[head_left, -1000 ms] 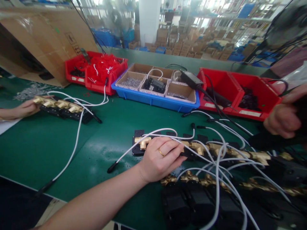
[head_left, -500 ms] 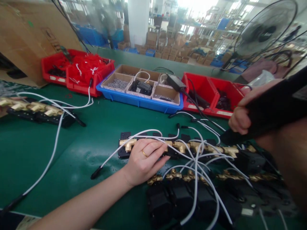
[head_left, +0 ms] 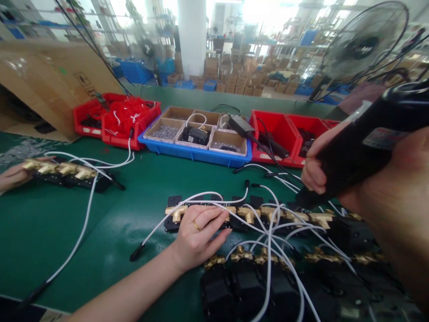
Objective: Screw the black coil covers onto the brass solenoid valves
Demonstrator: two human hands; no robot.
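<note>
My left hand (head_left: 200,232), a ring on one finger, is closed over a brass valve fitting (head_left: 178,213) in a row on black bases. The gripped part is mostly hidden under my fingers. White cables with black plugs cross this row; one cable (head_left: 204,194) runs just above my knuckles. My right hand (head_left: 378,197) is wrapped round a black electric screwdriver (head_left: 355,156), tilted down and left. Its nose points at the right part of the row, among brass fittings (head_left: 248,215); whether the bit touches a screw is hidden.
Black units with brass fittings (head_left: 217,290) fill the near right. At far left, another person's hand (head_left: 15,176) holds a similar brass assembly (head_left: 63,170). Behind stand red bins (head_left: 130,142), a blue tray (head_left: 194,154) of small parts, more red bins (head_left: 295,134) and a fan (head_left: 365,49).
The camera view has shifted slightly, bringing more of the other person's hand and the screwdriver into sight. My left hand keeps its place on the row; the right still grips the screwdriver.
</note>
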